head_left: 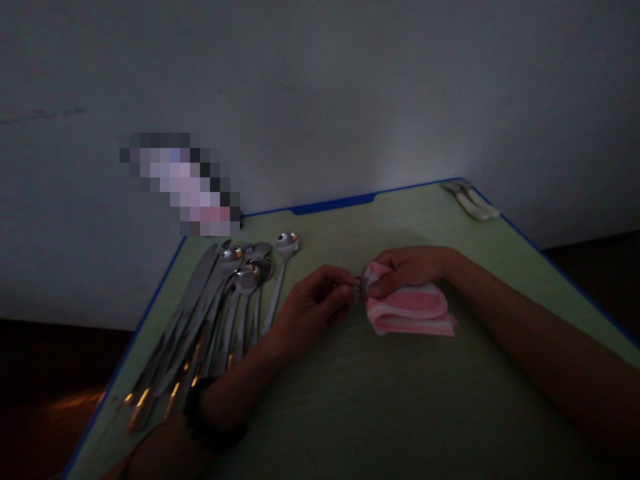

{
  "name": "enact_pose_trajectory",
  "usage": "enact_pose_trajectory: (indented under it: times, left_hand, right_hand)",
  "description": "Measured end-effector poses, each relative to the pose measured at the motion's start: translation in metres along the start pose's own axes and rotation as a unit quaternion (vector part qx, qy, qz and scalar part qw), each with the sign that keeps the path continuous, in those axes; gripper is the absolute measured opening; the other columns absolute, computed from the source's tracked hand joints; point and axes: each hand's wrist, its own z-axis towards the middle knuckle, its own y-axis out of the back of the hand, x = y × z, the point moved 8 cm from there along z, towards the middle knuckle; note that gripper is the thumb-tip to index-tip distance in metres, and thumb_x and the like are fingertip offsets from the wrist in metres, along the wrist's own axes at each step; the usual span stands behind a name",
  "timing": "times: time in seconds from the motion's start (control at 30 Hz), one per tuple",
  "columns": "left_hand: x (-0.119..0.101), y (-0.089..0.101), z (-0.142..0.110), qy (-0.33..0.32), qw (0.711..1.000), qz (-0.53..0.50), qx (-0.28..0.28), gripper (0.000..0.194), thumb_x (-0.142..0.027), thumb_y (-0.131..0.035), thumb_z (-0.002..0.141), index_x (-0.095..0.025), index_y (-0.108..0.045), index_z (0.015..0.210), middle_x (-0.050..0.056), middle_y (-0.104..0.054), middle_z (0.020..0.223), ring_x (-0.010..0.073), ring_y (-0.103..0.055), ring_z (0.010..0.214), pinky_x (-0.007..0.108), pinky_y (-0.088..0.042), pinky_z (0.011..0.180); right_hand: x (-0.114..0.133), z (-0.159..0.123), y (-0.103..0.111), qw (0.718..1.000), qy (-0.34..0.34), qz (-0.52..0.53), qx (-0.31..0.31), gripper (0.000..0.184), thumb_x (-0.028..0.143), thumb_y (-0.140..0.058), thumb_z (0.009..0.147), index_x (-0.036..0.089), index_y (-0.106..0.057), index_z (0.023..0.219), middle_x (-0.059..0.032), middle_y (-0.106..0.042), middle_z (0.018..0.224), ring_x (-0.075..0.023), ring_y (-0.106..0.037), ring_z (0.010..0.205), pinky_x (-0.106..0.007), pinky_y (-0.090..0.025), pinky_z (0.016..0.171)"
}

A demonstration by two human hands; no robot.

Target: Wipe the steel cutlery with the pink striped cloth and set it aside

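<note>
Several spoons (pixel 289 245), knives (pixel 201 277) on green table (pixel 345 230) | left fingers (pixel 339 295) closed on metal piece (pixel 358 287) | right fingers (pixel 384 285) closed on pink cloth (pixel 410 311)

A pink-and-white cloth (pixel 411 305), folded in layers, sits bunched in your right hand (pixel 413 265) over the desk (pixel 360 400), its loose folds spreading rightward below your thumb. At its left edge, a thin metal piece (pixel 358 287) bridges to your left hand's pinched fingertips (pixel 345 292), mostly hidden, its kind unclear.

The pink cloth (pixel 413 310) and fingers (pixel 341 293) mostly hide the held item (pixel 358 287), while pixelation masks another object (pixel 185 183).
</note>
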Motion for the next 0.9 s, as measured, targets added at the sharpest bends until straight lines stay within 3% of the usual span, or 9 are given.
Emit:
enact_pose_trajectory:
  times: [0.9]
  left_hand:
    - [-0.0028, -0.0031, -0.0005, 0.013, 1.000, -0.023, 0.013, 0.016, -0.032, -0.054, 0.084, -0.019, -0.053, 0.094, -0.004, -0.052, 0.062, 0.0066, -0.048, 0.050, 0.015, -0.038, 0.044]
  right_hand:
    - [-0.0001, 0.0001, 0.0020, 1.000, 0.006, -0.018, -0.006, 0.029, 0.040, -0.062, 0.072, 0.012, -0.060, 0.079, 0.0015, -0.059, 0.062, -0.0064, -0.049, 0.051, -0.018, -0.037, 0.046]
